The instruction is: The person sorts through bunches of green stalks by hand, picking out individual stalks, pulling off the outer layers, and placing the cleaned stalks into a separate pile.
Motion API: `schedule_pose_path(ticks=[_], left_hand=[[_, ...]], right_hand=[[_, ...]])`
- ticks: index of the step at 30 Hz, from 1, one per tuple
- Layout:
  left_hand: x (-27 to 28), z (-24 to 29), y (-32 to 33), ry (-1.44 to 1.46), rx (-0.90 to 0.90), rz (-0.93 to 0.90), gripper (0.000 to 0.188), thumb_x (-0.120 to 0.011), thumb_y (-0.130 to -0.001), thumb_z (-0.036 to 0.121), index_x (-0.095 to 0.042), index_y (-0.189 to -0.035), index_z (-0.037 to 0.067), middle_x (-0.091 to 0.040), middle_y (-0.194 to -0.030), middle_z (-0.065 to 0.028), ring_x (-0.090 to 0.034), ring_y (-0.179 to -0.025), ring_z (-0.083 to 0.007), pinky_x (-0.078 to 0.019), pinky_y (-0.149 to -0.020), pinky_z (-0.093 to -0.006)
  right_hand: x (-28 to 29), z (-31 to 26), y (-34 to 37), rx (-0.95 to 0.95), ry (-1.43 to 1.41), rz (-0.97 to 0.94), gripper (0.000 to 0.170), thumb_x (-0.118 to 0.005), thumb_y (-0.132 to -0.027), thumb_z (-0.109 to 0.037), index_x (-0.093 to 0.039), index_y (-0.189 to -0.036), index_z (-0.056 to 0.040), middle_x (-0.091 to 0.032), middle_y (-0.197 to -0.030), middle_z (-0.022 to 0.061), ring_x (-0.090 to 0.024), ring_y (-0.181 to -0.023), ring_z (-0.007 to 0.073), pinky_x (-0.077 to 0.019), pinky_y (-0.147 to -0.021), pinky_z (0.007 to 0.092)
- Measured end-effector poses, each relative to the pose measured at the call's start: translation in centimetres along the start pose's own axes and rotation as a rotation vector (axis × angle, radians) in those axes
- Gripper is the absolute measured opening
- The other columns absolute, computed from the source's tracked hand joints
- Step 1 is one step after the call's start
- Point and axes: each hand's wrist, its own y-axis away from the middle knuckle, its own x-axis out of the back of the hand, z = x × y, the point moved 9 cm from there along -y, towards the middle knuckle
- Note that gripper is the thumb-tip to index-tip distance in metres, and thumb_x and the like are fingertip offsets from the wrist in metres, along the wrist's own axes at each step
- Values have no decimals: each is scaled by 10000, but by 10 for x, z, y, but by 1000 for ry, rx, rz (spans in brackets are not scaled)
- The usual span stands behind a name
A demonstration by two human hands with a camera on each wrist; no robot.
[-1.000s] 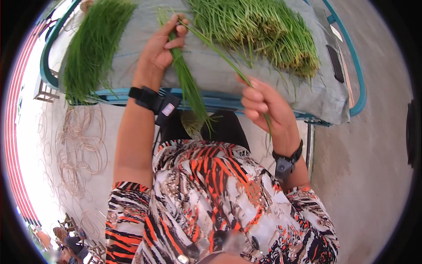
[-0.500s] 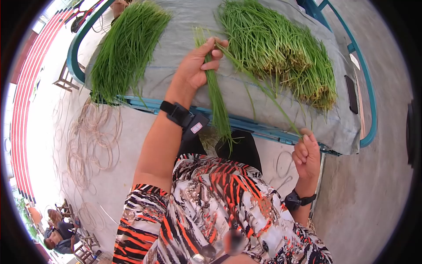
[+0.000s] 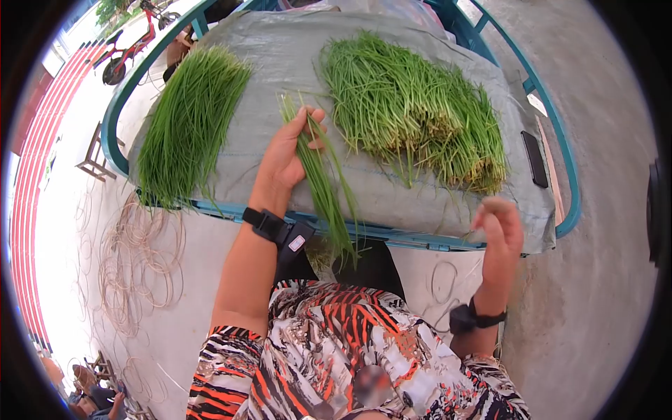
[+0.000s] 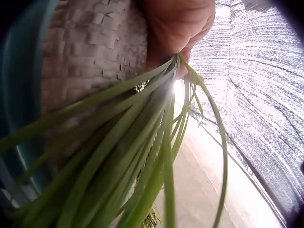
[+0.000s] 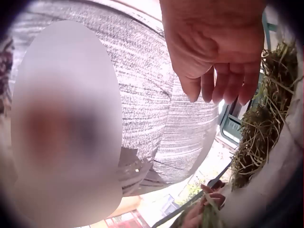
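Observation:
In the head view my left hand [image 3: 287, 150] grips a thin bunch of long green stalks [image 3: 323, 189], whose leafy ends hang toward my lap. The left wrist view shows the stalks [image 4: 137, 142] fanning out below the palm [image 4: 180, 23]. Off to the right, past the cover's front edge, my right hand [image 3: 500, 227] is raised and blurred. Its fingers look relaxed with nothing visible in them in the right wrist view [image 5: 216, 52]. A large pile of green stalks [image 3: 406, 105] lies on the grey cover right of the left hand, and another pile [image 3: 192, 126] lies left of it.
A blue metal rail [image 3: 560, 140] frames the grey cover [image 3: 273, 63]. A dark phone [image 3: 534, 159] lies at its right edge. Coiled cord [image 3: 136, 273] is on the floor at left, near a wooden stool [image 3: 94, 154]. People sit at the lower left, and a red bike stands at the upper left.
The right hand moved away from the bunch, then let go of the stalk it had pulled taut. That stalk now hangs beside the bunch in the left hand. The view has shifted.

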Motion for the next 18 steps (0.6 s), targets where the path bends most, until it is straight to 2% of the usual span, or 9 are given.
schedule_pose_path(ticks=[2, 5, 7, 11, 14, 18], left_hand=[[3, 1, 4, -65, -48, 195, 145, -465, -967, 186, -530, -981, 57, -609, -931, -48, -496, -713, -115, -473, -558, -234], [-1, -3, 1, -14, -45, 165, 154, -497, -955, 205, -540, -964, 57, -597, -815, -36, -528, -665, -137, -478, -599, -263], [-4, -6, -1, 80, 34, 51, 156, -477, -964, 200, -527, -963, 53, -521, -746, -8, -476, -612, -115, -445, -543, -240], [-17, -6, -1, 242, 129, -261, 191, -397, -995, 180, -486, -1000, 11, -393, -697, -2, -380, -570, -96, -370, -451, -223], [-13, -5, -1, 229, 107, -196, 199, -381, -1000, 180, -479, -980, 9, -380, -687, -2, -328, -528, -87, -315, -403, -218], [-11, -5, -1, 168, 90, -124, 175, -435, -983, 200, -498, -950, 40, -394, -664, 21, -337, -514, -62, -303, -398, -197]], right_hand=[[-25, -17, -27, 134, 328, 49, 152, -598, -845, -95, -605, -972, -11, -584, -888, 60, -559, -799, 141, -438, -710, 257], [-67, -40, -63, 488, 794, 22, 141, -655, -774, -94, -649, -912, -67, -599, -914, 61, -553, -849, 211, -429, -776, 326], [-88, -36, -85, 559, 883, -11, 163, -681, -734, -106, -662, -896, -104, -598, -902, 47, -532, -863, 246, -406, -816, 366], [-120, -25, -111, 726, 1071, -62, 186, -692, -703, -109, -670, -887, -131, -582, -818, 31, -529, -856, 232, -384, -846, 370], [-131, -14, -121, 765, 1105, -113, 171, -691, -700, -111, -679, -868, -142, -578, -786, 27, -531, -857, 223, -373, -864, 370], [-128, -6, -126, 750, 1083, -142, 123, -679, -728, -123, -686, -849, -140, -600, -805, 22, -540, -857, 220, -373, -872, 373]])
